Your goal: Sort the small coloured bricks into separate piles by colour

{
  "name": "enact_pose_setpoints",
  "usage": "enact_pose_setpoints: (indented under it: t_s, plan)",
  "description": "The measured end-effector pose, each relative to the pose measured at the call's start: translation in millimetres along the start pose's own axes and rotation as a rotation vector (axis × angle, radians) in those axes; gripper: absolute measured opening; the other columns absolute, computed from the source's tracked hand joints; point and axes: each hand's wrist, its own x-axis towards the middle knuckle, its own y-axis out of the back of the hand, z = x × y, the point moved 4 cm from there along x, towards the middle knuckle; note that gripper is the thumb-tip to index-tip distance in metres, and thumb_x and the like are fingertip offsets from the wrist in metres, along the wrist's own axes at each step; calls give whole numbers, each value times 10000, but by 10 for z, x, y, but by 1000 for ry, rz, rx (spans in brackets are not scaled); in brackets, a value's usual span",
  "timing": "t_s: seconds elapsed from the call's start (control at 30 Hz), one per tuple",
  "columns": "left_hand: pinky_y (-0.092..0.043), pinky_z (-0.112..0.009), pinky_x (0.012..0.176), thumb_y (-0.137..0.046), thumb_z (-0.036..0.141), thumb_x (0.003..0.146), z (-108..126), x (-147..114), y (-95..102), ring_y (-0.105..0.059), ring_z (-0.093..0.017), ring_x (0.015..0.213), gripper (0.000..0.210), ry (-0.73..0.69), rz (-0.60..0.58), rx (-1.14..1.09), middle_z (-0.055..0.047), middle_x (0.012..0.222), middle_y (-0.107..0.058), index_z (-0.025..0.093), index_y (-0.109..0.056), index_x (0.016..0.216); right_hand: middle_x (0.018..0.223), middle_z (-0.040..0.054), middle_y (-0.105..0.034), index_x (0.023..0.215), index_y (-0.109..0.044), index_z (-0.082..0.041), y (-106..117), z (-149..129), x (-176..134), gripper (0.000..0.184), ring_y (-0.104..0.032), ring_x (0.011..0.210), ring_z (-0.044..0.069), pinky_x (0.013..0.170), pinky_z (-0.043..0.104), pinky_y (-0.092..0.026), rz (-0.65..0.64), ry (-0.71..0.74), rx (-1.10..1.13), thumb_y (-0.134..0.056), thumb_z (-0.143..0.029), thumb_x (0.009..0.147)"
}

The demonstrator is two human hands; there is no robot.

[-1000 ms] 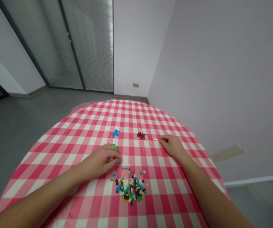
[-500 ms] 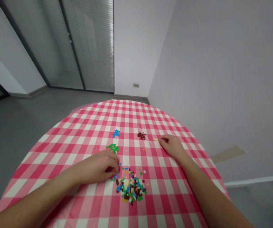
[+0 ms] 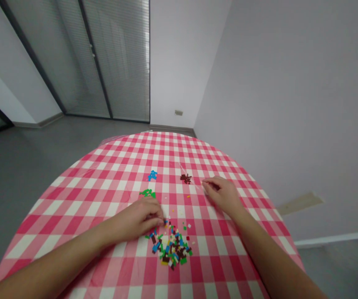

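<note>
My left hand (image 3: 144, 216) is closed at the upper left edge of a mixed pile of small toy bricks (image 3: 175, 249) in green, blue, brown, white and yellow. Its thumb and fingertips pinch together beside a small blue brick; what lies between them is hidden. A little heap of green bricks (image 3: 148, 193) lies just beyond that hand's knuckles. Farther right, my right hand (image 3: 224, 194) rests with fingers curled and fingertips on the cloth. Anything under those fingertips is too small to make out. Left of them lies a heap of dark brown bricks (image 3: 185, 178).
Blue bricks (image 3: 152, 175) form another small heap beyond the green ones. A single orange-yellow brick (image 3: 188, 196) lies between my hands. The round table has a red-and-white checked cloth (image 3: 129, 270). A wall (image 3: 306, 104) stands close on the right.
My left hand has shifted right along the pile's upper edge. My right hand has moved slightly left, and its fingertips now cover the cream pieces that showed beside them.
</note>
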Motion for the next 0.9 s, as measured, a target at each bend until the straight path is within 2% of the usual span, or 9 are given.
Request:
enact_pose_setpoints:
  t_s: [0.23, 0.43, 0.53, 0.9]
  plan:
    - [-459, -287, 730, -555, 263, 896, -77, 62, -93, -609, -163, 761, 178, 180, 221, -309, -32, 813, -668, 181, -679, 797, 671, 32, -666, 841, -715, -195, -188, -746, -282, 117, -594, 603, 142, 568, 246, -446, -83, 305, 239, -612, -237, 876]
    - [-459, -293, 723, -546, 286, 883, -148, 64, -50, -595, -166, 749, 199, 215, 357, -339, -32, 792, -665, 185, -681, 778, 653, 24, -660, 826, -716, -189, -389, -954, -408, 120, -575, 576, 129, 553, 234, -419, -57, 358, 279, -627, -245, 884]
    - [-469, -296, 732, -541, 286, 879, -143, 73, -46, -598, -167, 754, 204, 220, 362, -335, -35, 796, -672, 186, -688, 778, 646, 22, -660, 832, -719, -190, -411, -964, -408, 127, -573, 573, 129, 552, 235, -415, -40, 367, 277, -622, -249, 890]
    - [-494, -315, 760, -521, 286, 911, -69, 78, -125, -635, -171, 781, 230, 170, 254, -321, -37, 826, -701, 185, -706, 818, 634, 28, -674, 833, -732, -205, -395, -971, -411, 211, -583, 558, 132, 538, 235, -419, -10, 398, 270, -593, -335, 926]
